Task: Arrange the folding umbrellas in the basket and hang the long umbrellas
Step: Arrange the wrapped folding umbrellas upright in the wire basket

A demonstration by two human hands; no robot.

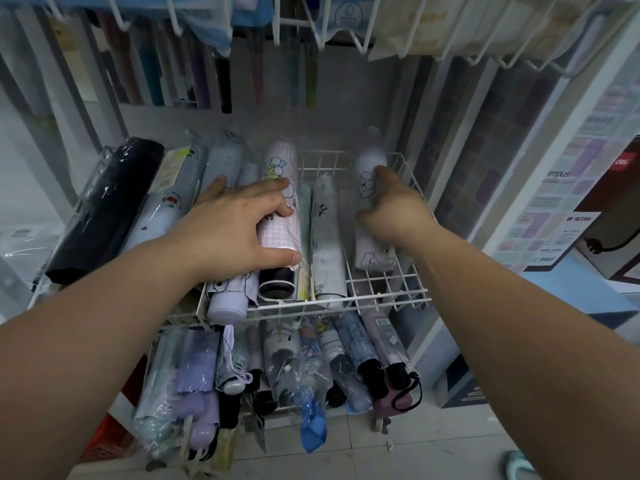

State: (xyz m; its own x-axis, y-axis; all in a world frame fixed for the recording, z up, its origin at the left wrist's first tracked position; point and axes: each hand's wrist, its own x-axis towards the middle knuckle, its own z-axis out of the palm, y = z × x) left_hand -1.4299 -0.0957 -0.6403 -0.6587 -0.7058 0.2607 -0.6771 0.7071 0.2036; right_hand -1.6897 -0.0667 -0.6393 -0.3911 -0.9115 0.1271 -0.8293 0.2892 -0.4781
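A white wire basket holds several folding umbrellas lying side by side. My left hand lies spread over a pink checked umbrella with a black handle end, fingers wrapped around it. My right hand grips a white folding umbrella with dog drawings, blurred by motion, over the bare right part of the basket. A pale leaf-print umbrella lies between the two. A black folding umbrella rests at the far left. Long umbrellas hang at the back.
A lower wire basket is packed with more wrapped folding umbrellas. White wire hooks stick out overhead with packaged goods. A red box and printed cards stand on a shelf at right. Tiled floor lies below.
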